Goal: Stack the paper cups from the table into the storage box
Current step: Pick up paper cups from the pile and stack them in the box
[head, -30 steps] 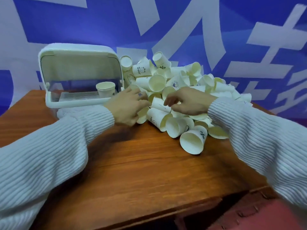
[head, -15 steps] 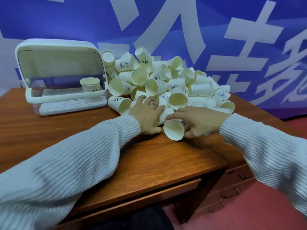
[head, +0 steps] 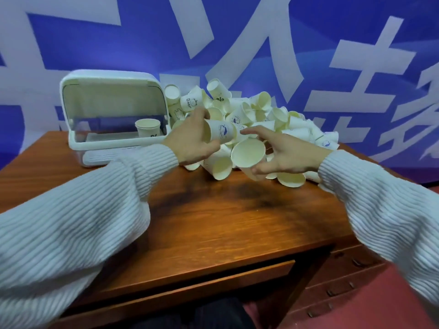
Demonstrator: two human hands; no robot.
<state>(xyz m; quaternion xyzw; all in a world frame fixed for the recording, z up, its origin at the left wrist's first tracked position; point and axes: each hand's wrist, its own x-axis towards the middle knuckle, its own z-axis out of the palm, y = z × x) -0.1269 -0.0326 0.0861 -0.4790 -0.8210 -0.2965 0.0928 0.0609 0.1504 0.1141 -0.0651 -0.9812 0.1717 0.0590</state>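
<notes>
Toward the far right corner of the wooden surface (head: 213, 214) lies a big heap of paper cups (head: 268, 115), tumbled on their sides at all angles. At the heap's near edge the left hand (head: 192, 141) has its fingers curled round a cup with a blue print (head: 219, 133), held on its side, mouth toward the palm. Just beside it the right hand (head: 282, 154) holds a second cup (head: 248, 154) between thumb and curled fingers, its open mouth facing the camera. Both arms wear ribbed white sleeves (head: 71, 210). Along the far edge, left of the heap and touching it, stands the white storage box (head: 111, 79) with its lid raised; one upright cup (head: 147, 128) sits inside. Behind hangs a blue and white banner (head: 332, 43).
</notes>
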